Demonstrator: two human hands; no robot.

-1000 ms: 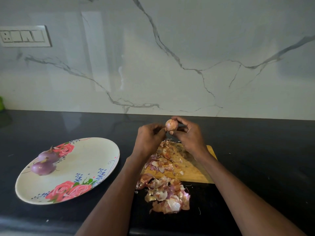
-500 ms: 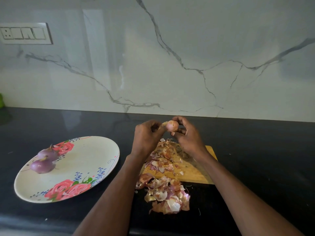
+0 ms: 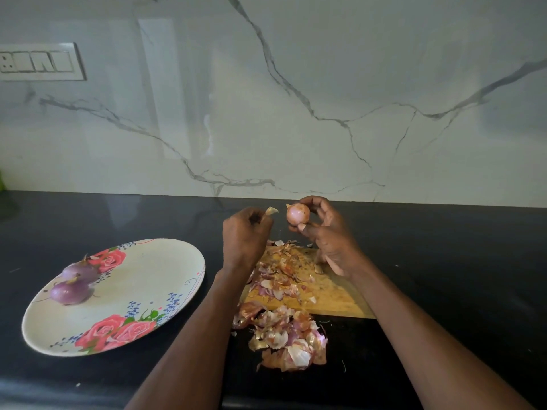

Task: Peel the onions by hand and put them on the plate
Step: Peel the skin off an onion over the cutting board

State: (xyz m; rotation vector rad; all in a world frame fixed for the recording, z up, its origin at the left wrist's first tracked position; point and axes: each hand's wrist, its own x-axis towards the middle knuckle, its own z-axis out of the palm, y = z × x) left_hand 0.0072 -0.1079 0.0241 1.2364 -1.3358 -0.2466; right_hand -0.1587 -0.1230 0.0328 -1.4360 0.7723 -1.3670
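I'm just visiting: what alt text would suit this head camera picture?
A right hand holds a small onion above a peel-strewn cutting board while the left hand pinches a peel. Two peeled onions sit on a floral plate.

Dim, soft indoor light, glare streak on marble wall (image 3: pixel 159 93), wide-angle bending at edges, slight softness

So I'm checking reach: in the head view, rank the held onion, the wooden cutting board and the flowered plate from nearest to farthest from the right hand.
1. Small pink onion, held in the right hand.
2. Wooden cutting board, just below it.
3. Flowered oval plate, far left.
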